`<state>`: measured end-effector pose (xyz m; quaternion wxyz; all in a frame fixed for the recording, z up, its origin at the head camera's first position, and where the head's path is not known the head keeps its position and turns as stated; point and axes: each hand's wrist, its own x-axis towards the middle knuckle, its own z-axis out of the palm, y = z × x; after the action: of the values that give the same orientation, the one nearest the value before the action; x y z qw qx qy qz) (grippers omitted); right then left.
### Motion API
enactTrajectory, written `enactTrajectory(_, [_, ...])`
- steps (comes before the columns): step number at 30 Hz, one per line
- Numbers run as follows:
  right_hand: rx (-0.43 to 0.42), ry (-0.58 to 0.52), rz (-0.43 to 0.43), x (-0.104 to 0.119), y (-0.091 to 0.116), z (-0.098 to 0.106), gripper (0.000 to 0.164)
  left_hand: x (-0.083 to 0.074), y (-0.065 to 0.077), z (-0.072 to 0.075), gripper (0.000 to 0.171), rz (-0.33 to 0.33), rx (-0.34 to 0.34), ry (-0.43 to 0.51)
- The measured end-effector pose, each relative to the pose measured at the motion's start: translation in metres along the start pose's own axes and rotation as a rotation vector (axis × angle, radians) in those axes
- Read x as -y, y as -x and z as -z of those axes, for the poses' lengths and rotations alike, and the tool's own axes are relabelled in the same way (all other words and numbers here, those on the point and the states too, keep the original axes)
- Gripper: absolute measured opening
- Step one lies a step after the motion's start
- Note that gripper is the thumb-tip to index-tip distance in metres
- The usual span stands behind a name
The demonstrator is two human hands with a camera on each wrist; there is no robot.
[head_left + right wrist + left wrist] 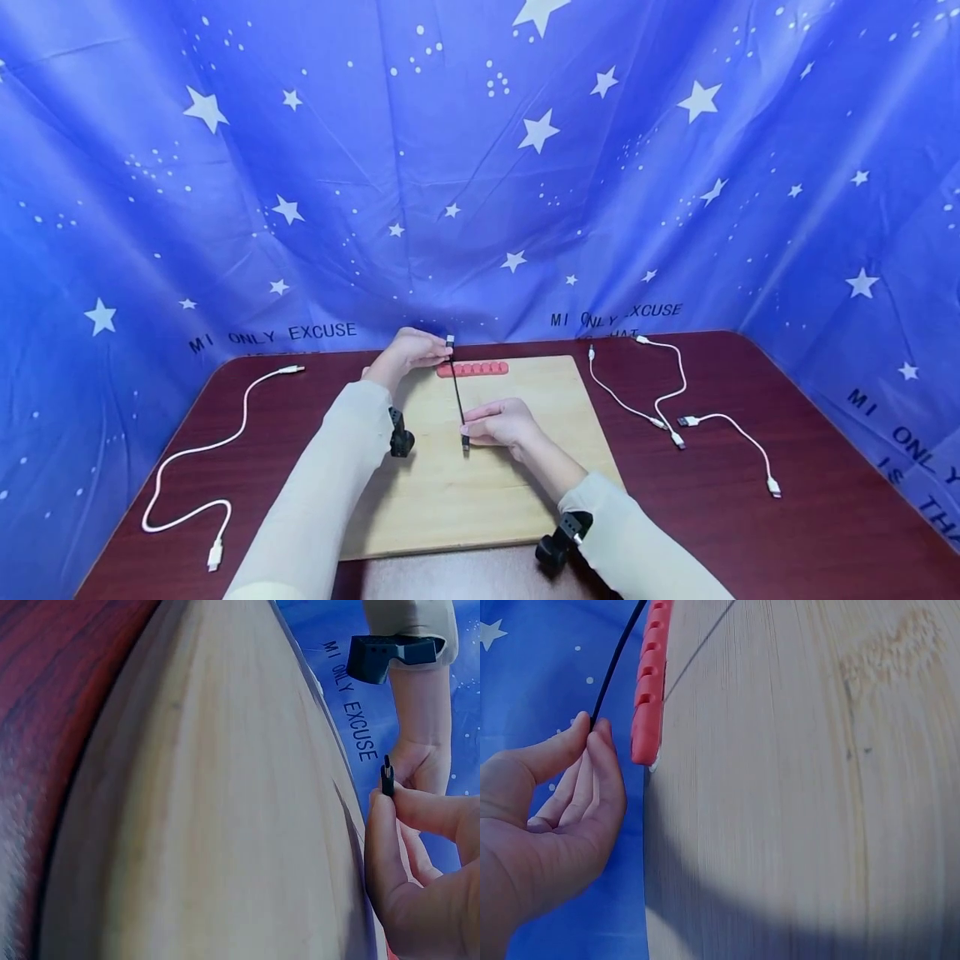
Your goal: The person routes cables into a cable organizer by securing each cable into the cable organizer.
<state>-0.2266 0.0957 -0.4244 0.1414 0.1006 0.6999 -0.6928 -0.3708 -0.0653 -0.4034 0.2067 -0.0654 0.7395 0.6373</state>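
A short black cable [457,392] is stretched nearly straight over the light wooden board [465,508]. My left hand [415,350] pinches its far end between thumb and fingers, with a silvery plug [450,340] poking out beyond them. Nearer to me, my right hand [506,423] pinches the other end, and the small black connector [387,780] sticks out past the fingertips. A red cable-clip strip [483,367] with several slots lies along the board's far edge. In the left wrist view the cable [615,667] runs beside this strip, close to its edge.
On the dark red table [810,533], a long white cable [243,417] curves at the left of the board. Several white cables, one of them short [750,437], lie at the right. A blue star-printed curtain [480,167] hangs behind and at both sides.
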Motion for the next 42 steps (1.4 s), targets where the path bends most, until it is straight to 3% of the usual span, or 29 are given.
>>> enactTrajectory(12, [-0.042,0.056,-0.011,0.001,-0.005,0.001,0.027,0.003,-0.003,-0.008,0.035,-0.069,-0.062,-0.089])
enactTrajectory(18, [-0.057,0.138,-0.003,0.002,-0.002,-0.002,0.024,0.007,-0.003,-0.007,0.029,-0.132,-0.108,-0.289])
enactTrajectory(24, [-0.062,0.213,0.057,0.005,0.001,-0.005,0.02,0.004,-0.001,-0.011,0.022,-0.231,-0.15,-0.468])
enactTrajectory(29, [-0.073,0.231,0.05,0.008,-0.001,-0.008,0.02,0.0,0.001,-0.016,0.017,-0.256,-0.206,-0.573])
enactTrajectory(36, [-0.061,0.209,0.035,0.005,-0.002,-0.008,0.021,0.0,0.003,-0.017,0.016,-0.252,-0.208,-0.664])
enactTrajectory(42, [-0.082,0.211,0.056,0.003,0.002,-0.01,0.02,0.005,0.004,-0.013,0.018,-0.249,-0.194,-0.611])
